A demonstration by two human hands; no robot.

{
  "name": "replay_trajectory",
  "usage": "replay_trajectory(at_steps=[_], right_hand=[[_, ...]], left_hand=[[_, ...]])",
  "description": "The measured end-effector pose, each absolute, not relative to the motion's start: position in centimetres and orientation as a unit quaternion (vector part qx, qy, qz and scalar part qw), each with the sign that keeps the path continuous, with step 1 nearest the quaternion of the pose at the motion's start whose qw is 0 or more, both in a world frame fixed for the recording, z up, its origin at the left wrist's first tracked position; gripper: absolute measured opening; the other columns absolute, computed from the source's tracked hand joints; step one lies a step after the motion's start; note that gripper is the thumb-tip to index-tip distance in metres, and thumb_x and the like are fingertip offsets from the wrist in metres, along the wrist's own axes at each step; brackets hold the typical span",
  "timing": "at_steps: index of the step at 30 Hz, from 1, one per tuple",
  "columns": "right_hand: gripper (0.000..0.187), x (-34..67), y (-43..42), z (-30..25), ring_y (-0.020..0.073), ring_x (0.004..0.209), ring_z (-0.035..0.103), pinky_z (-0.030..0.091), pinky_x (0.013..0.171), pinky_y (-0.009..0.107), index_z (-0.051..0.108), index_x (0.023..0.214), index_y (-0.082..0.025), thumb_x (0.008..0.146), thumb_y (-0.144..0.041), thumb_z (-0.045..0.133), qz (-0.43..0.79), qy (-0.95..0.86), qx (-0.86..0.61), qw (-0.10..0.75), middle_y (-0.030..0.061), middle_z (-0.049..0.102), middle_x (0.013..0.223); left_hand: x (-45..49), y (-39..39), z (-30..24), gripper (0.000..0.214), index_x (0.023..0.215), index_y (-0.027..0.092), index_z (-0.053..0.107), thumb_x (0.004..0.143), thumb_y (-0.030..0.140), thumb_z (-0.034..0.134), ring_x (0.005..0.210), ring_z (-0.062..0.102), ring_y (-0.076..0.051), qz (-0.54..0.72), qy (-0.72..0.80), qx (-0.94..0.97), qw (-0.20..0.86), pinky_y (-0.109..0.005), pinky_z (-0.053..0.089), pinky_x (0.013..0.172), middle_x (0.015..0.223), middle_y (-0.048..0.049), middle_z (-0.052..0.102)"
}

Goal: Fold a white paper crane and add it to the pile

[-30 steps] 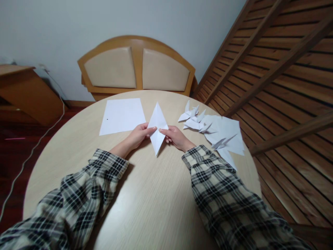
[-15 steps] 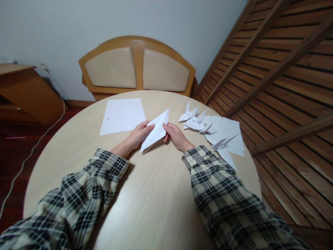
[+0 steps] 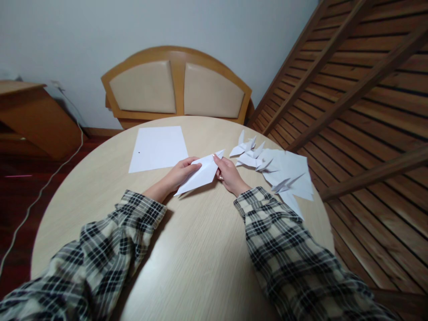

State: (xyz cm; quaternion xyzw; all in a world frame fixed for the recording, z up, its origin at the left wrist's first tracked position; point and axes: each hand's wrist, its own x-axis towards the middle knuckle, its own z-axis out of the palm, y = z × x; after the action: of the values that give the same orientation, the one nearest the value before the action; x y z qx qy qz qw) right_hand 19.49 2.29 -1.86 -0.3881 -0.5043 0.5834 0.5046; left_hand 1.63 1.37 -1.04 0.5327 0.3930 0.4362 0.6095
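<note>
A folded white paper kite shape (image 3: 200, 174) lies tilted low over the round wooden table (image 3: 187, 249), its long axis running from lower left to upper right. My left hand (image 3: 179, 174) pinches its left side, fingers closed on the paper. My right hand (image 3: 227, 175) grips its right end near the upper tip. Both arms wear plaid sleeves.
A flat white sheet (image 3: 158, 148) lies on the table behind my left hand. Several folded paper cranes (image 3: 249, 149) and loose white sheets (image 3: 290, 174) sit at the right. A wooden chair (image 3: 177, 87) stands behind the table. Slatted wood panels (image 3: 361, 89) lean at the right.
The folded paper has turned from upright to lying nearly sideways, its top tip swinging right and down. Both hands kept hold of it and shifted slightly.
</note>
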Motion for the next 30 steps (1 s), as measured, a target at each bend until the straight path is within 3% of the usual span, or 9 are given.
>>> replay_trajectory(at_steps=[5, 9, 11, 14, 16, 19, 23, 30], right_hand=[[0.046, 19.6, 2.5, -2.0, 0.0060, 0.039, 0.030, 0.015, 0.038, 0.023, 0.046, 0.067, -0.021, 0.073, -0.062, 0.066, 0.545, -0.491, -0.406, 0.545, -0.0081, 0.037, 0.045], [0.049, 20.0, 3.0, -2.0, 0.0058, 0.039, 0.029, 0.013, 0.038, 0.023, 0.040, 0.067, -0.022, 0.071, -0.064, 0.065, 0.550, -0.417, -0.407, 0.598, -0.0084, 0.038, 0.047], [0.049, 20.2, 3.2, -1.9, 0.0056, 0.039, 0.031, 0.015, 0.039, 0.023, 0.040, 0.068, -0.022, 0.072, -0.064, 0.064, 0.557, -0.391, -0.397, 0.616, -0.0081, 0.041, 0.050], [0.046, 20.2, 3.2, -1.7, 0.0057, 0.040, 0.035, 0.021, 0.040, 0.022, 0.042, 0.071, -0.022, 0.074, -0.063, 0.062, 0.562, -0.377, -0.393, 0.622, -0.0072, 0.046, 0.053], [0.045, 20.1, 3.1, -1.6, 0.0057, 0.040, 0.037, 0.024, 0.040, 0.021, 0.044, 0.072, -0.022, 0.074, -0.063, 0.063, 0.563, -0.377, -0.395, 0.620, -0.0066, 0.050, 0.055], [0.045, 19.7, 2.7, -1.5, 0.0057, 0.041, 0.041, 0.025, 0.039, 0.021, 0.049, 0.070, -0.020, 0.073, -0.062, 0.064, 0.550, -0.417, -0.406, 0.598, -0.0038, 0.056, 0.056], [0.045, 19.4, 2.3, -1.7, 0.0064, 0.040, 0.044, 0.026, 0.036, 0.021, 0.056, 0.062, -0.017, 0.075, -0.060, 0.063, 0.539, -0.503, -0.413, 0.534, 0.0016, 0.061, 0.056], [0.032, 19.7, 2.4, -2.2, 0.0057, 0.041, 0.043, 0.027, 0.034, 0.019, 0.063, 0.075, -0.018, 0.075, -0.050, 0.067, 0.536, -0.522, -0.399, 0.531, -0.0021, 0.060, 0.057]], left_hand=[[1.4, 1.5, -0.9, 0.023, 0.081, 0.016, 0.066, 0.077, 0.038, 0.068, 0.058, 0.056, -0.013, 0.434, 0.405, 0.535, 0.601, -0.025, 0.041, 0.053, 0.070, -0.0036, 0.067], [1.5, 1.8, -0.9, 0.051, 0.082, 0.014, 0.066, 0.086, 0.061, 0.045, 0.060, 0.061, -0.018, 0.463, 0.369, 0.469, 0.656, -0.031, 0.049, 0.058, 0.072, -0.0093, 0.068], [1.6, 1.8, -0.9, 0.047, 0.089, 0.013, 0.065, 0.088, 0.053, 0.042, 0.064, 0.064, -0.020, 0.466, 0.351, 0.440, 0.683, -0.034, 0.053, 0.064, 0.076, -0.0116, 0.070], [1.7, 1.4, -0.7, 0.022, 0.098, 0.013, 0.063, 0.080, 0.025, 0.057, 0.084, 0.067, -0.022, 0.468, 0.331, 0.466, 0.674, -0.034, 0.055, 0.073, 0.095, -0.0137, 0.070], [1.7, 1.0, -0.7, 0.034, 0.105, 0.014, 0.062, 0.072, 0.014, 0.065, 0.102, 0.063, -0.025, 0.460, 0.305, 0.512, 0.659, -0.033, 0.055, 0.078, 0.111, -0.0140, 0.067], [1.8, 0.6, -0.8, 0.042, 0.112, 0.014, 0.061, 0.072, 0.021, 0.072, 0.110, 0.059, -0.027, 0.442, 0.300, 0.545, 0.646, -0.033, 0.054, 0.081, 0.123, -0.0160, 0.062], [2.1, 0.9, -1.1, 0.044, 0.114, 0.013, 0.061, 0.083, 0.044, 0.062, 0.101, 0.062, -0.025, 0.482, 0.344, 0.489, 0.640, -0.031, 0.055, 0.074, 0.125, -0.0173, 0.061], [2.1, 1.5, -1.5, 0.033, 0.110, 0.016, 0.061, 0.082, 0.033, 0.065, 0.092, 0.066, -0.022, 0.529, 0.354, 0.445, 0.630, -0.028, 0.056, 0.065, 0.114, -0.0130, 0.067]])
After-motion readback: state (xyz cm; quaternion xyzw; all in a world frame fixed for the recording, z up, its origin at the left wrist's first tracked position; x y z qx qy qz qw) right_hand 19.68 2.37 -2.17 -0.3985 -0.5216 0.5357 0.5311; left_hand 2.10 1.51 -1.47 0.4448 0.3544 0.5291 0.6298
